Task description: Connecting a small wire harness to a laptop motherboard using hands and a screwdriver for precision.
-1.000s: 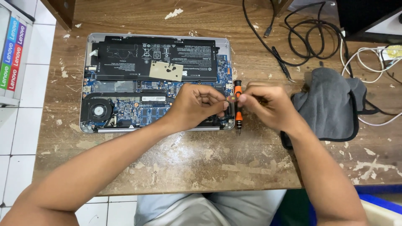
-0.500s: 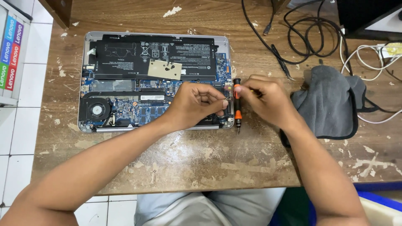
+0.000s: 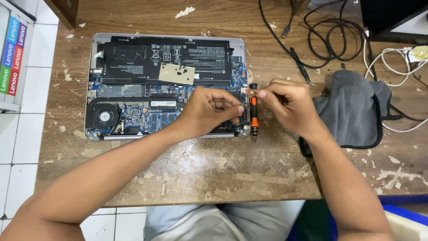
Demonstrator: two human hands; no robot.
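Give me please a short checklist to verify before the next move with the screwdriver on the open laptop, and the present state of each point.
1. Screwdriver held: ok, the right hand has it at the upper end.
2. Tip on a screw: not ok, it points down at the wooden table, just off the open laptop at its right edge.
3. Left hand steady: ok, it rests on the board near the right corner.
4. Small part between the left fingers: cannot tell, too small.
5. Black cables away from the work: ok, they lie at the back.
6. Grey cloth clear: ok, beside the right hand.
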